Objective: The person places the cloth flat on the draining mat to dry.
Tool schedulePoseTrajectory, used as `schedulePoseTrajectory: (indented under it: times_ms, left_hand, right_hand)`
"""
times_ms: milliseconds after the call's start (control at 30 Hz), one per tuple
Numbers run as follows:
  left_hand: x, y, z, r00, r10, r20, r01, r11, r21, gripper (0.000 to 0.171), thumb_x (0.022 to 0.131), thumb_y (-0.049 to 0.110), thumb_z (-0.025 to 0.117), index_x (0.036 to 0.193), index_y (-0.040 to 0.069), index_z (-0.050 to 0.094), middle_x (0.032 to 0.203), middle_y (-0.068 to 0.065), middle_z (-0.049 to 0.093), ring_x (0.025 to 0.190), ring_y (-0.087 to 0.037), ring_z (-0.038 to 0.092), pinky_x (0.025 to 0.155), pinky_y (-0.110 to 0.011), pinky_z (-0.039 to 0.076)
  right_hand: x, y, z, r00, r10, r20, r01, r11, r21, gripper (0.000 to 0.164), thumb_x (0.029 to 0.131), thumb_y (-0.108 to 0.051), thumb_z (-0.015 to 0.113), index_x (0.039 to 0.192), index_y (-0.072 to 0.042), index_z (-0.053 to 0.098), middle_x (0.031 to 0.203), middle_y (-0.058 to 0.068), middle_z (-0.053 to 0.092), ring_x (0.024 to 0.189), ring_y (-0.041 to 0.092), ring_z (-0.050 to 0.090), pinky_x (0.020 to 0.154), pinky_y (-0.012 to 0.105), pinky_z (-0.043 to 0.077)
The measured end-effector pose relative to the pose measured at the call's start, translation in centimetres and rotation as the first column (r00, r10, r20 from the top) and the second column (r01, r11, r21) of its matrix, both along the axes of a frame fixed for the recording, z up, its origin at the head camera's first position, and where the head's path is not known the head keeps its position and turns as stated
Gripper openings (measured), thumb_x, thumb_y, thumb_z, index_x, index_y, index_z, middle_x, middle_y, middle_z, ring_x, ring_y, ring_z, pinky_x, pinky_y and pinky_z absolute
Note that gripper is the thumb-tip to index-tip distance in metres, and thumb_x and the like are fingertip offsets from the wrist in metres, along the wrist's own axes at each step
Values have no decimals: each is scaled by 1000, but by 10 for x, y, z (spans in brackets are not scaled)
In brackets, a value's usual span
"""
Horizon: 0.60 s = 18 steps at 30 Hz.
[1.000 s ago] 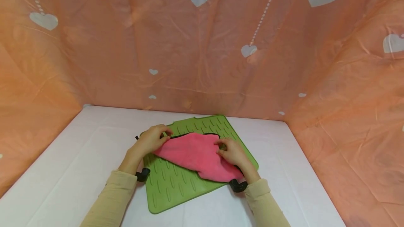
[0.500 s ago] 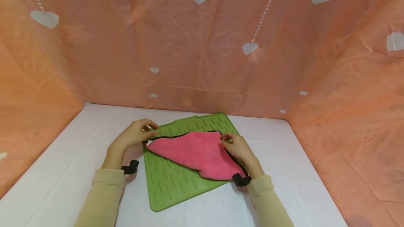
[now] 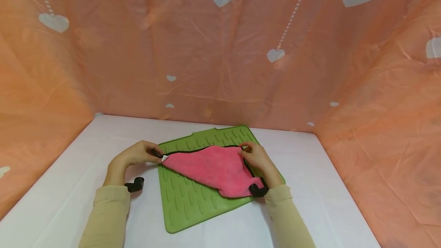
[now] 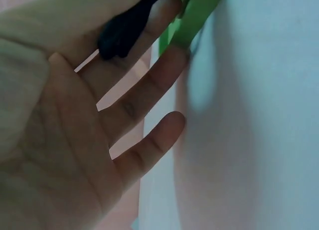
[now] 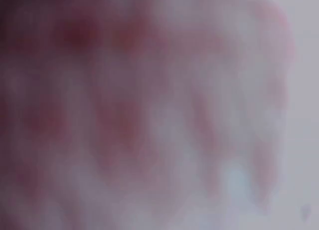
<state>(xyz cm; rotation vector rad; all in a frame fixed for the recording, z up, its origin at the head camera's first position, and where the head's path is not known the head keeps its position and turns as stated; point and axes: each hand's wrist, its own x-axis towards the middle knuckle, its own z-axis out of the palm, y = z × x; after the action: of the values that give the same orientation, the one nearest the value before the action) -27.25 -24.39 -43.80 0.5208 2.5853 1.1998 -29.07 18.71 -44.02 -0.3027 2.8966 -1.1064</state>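
Pink cloth (image 3: 210,167) pinched across the green mat (image 3: 182,206).
I see the left hand (image 3: 137,154) gripping one end at the mat's far left corner; the right hand (image 3: 255,157) seems to pinch another corner near the right edge, its wrist view too blurred to confirm. My worry: the bunched near end could snag the black wrist camera (image 3: 258,190), or a light pinch slip.

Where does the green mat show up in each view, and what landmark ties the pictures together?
Head: the green mat, below centre, under the pink cloth.
Left wrist: only part, at the top, right of centre.
Right wrist: too blurred to make it out.
Shared landmark: the left hand, in the head and left wrist views.
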Motion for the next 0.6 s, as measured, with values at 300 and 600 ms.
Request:
schedulePoseTrajectory:
  times_ms: [300, 600]
  left_hand:
    - [1, 2, 0, 997, 47, -63, -48, 999, -17, 17, 90, 15, 77, 102, 3, 76, 99, -6, 74, 95, -16, 60, 87, -38, 49]
    - [-4, 21, 10, 967, 240, -84, -213, 945, 249, 28, 98, 13, 68, 120, -4, 69, 113, -19, 70, 96, -17, 65, 88, -35, 55]
  right_hand:
    - [0, -3, -3, 999, 16, -42, -19, 997, -75, 19, 95, -8, 73, 114, -7, 76, 108, 13, 72, 96, 28, 70, 81, 41, 57]
    - [-7, 1, -1, 980, -64, -187, 32, 985, -171, 33, 95, 0, 69, 127, -8, 74, 123, 16, 68, 63, 11, 52, 60, 26, 44]
